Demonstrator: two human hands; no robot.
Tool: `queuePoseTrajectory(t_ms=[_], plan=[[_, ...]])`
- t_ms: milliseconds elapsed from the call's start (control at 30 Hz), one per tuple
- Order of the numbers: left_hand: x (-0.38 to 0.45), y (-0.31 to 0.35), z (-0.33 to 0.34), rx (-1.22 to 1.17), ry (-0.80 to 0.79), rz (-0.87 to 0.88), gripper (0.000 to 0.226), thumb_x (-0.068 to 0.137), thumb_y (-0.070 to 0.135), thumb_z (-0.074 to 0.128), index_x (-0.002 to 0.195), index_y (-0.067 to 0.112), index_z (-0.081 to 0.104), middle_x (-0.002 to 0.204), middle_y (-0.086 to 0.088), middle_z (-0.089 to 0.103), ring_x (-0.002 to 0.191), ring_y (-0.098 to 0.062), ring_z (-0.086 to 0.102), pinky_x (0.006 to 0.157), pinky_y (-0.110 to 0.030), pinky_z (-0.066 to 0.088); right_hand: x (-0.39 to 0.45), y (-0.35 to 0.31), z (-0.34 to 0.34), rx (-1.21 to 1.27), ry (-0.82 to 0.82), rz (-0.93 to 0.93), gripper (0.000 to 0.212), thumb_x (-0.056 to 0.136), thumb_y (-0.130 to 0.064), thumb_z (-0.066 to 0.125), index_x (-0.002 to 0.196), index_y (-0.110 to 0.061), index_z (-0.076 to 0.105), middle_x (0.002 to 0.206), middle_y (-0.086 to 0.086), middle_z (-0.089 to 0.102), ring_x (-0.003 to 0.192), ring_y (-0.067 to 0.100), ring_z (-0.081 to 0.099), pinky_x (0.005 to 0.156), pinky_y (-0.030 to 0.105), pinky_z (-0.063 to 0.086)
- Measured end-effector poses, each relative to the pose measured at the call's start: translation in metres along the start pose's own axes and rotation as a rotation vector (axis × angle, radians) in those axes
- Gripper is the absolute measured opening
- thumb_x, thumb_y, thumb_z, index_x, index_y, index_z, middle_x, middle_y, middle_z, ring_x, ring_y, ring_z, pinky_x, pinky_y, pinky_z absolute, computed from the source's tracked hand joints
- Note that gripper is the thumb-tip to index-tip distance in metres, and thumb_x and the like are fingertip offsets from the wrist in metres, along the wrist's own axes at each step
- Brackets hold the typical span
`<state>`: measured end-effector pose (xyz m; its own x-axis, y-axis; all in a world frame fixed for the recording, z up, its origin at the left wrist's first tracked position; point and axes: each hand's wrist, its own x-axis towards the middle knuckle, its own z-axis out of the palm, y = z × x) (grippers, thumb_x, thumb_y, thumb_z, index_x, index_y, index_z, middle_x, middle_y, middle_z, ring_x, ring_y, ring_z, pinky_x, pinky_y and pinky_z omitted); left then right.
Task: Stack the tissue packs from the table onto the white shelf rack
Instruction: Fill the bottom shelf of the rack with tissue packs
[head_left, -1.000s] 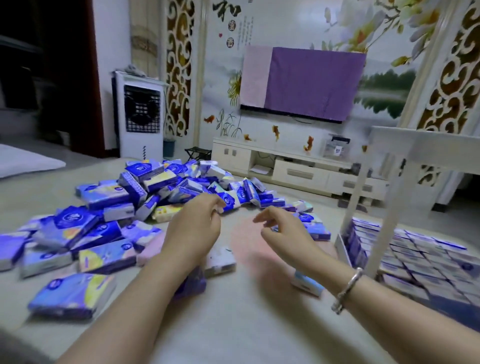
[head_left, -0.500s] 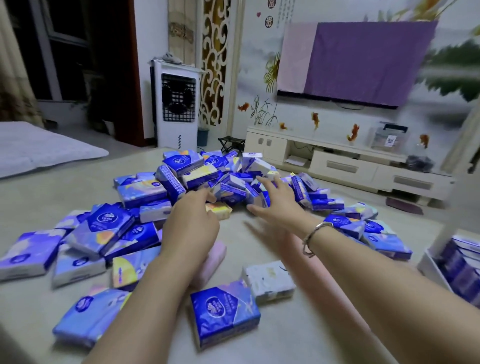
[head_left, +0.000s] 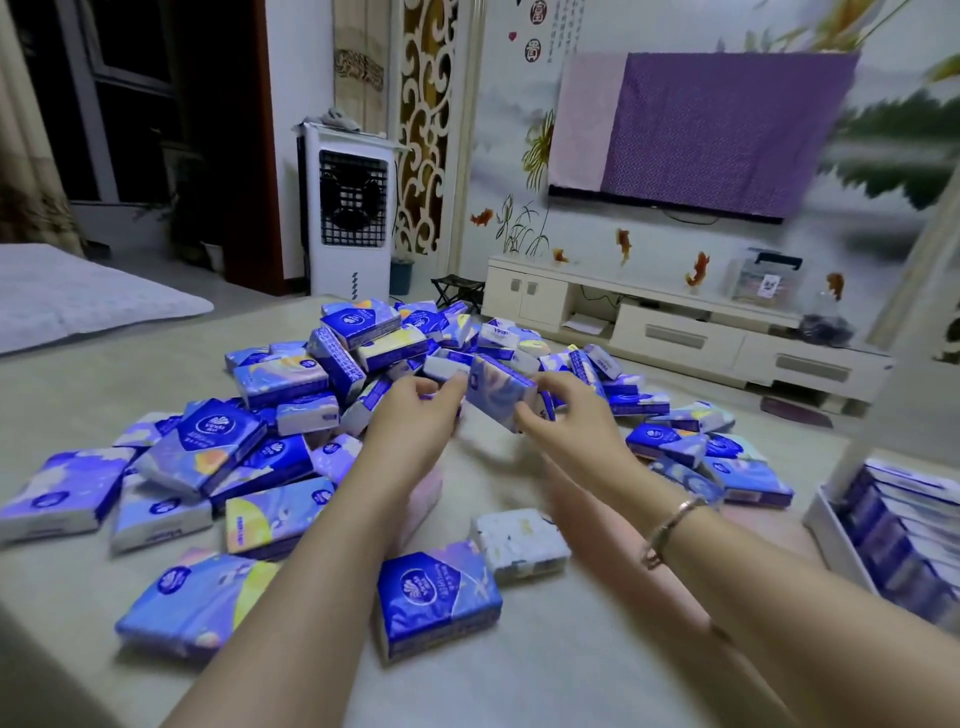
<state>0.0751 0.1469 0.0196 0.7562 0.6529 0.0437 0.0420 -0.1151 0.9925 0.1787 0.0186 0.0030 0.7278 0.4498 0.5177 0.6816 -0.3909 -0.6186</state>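
Pack (head_left: 500, 391) newly lifted (heap (head_left: 291, 395) behind)

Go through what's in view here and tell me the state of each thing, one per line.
Left hand: fingers curled on a pack at the pile's edge.
Right hand: pinching the lifted pack.
Lifted pack: raised off the pile, tilted.
Pile of tissue packs: loose, jumbled on the table.
White shelf rack: bottom tray holds packs in neat rows.
TV: draped with purple cloth.
Cooler fan: upright; running or not, cannot tell.

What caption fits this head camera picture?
Both hands, left and right, lift a tissue pack from the pile.
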Motion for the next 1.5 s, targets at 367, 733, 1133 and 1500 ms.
queuePoseTrajectory(t_ms=[367, 733, 1133, 1500], plan=[[-0.031, 0.011, 0.014, -0.505, -0.372, -0.295, 0.038, 0.096, 0.029, 0.052, 0.124, 0.003, 0.056, 0.081, -0.016, 0.07, 0.065, -0.023, 0.065, 0.067, -0.035, 0.056, -0.051, -0.032, -0.032, 0.361, -0.203, -0.128, 0.025, 0.077, -0.029, 0.073, 0.094, -0.015, 0.063, 0.114, -0.008, 0.063, 0.11, 0.003, 0.058, 0.09, 0.03, 0.048], [-0.025, 0.009, 0.014, -0.671, -0.317, -0.287, 0.009, 0.09, 0.019, 0.064, 0.096, 0.013, 0.064, 0.07, -0.004, 0.07, 0.061, -0.012, 0.066, 0.066, -0.031, 0.055, -0.027, -0.03, -0.034, 0.914, -0.106, 0.185, 0.028, 0.083, -0.015, 0.053, 0.105, 0.0, 0.055, 0.106, 0.014, 0.06, 0.102, 0.026, 0.063, 0.085, 0.022, 0.051], [-0.031, 0.004, 0.035, -0.377, -0.318, -0.119, 0.031, 0.085, 0.034, 0.069, 0.109, 0.02, 0.054, 0.084, -0.004, 0.067, 0.075, -0.021, 0.064, 0.085, -0.052, 0.054, -0.011, 0.078, -0.078, -0.637, -0.109, 0.421, 0.043, 0.085, -0.037, 0.057, 0.122, -0.018, 0.05, 0.124, 0.013, 0.05, 0.125, 0.034, 0.035, 0.095, 0.039, 0.035], [-0.04, 0.002, 0.048, -0.317, -0.284, 0.003, 0.031, 0.087, 0.032, 0.067, 0.111, 0.018, 0.052, 0.083, 0.005, 0.066, 0.066, -0.006, 0.063, 0.068, -0.029, 0.053, -0.001, 0.055, -0.079, -0.456, 0.092, 0.354, 0.049, 0.076, -0.05, 0.069, 0.111, -0.018, 0.055, 0.105, 0.004, 0.064, 0.104, 0.027, 0.056, 0.087, 0.035, 0.041]])
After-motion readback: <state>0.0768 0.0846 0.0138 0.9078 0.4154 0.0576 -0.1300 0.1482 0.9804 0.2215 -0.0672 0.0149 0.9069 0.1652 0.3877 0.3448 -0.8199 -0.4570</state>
